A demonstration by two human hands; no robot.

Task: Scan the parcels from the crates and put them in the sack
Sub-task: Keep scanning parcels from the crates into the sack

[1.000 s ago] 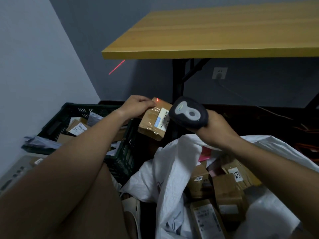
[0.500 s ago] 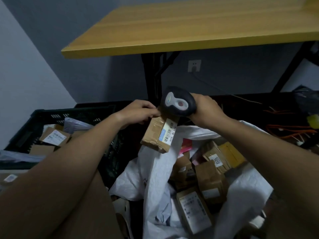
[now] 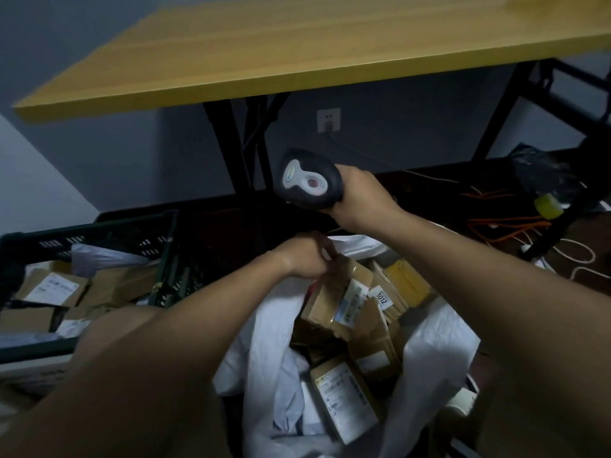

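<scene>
Now your left hand (image 3: pixel 305 259) pinches the top edge of a brown parcel (image 3: pixel 340 300) over the open white sack (image 3: pixel 439 345), just above the parcels inside. Your right hand (image 3: pixel 358 200) grips the black scanner (image 3: pixel 309 183) farther away, above the sack. Left of it sits the dark crate (image 3: pixel 99 231).

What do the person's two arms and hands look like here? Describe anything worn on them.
Both forearms are bare as far up as the picture shows, with no sleeves in view. The left hand and right hand wear no gloves, and no watch, bracelet or ring shows on either.
</scene>
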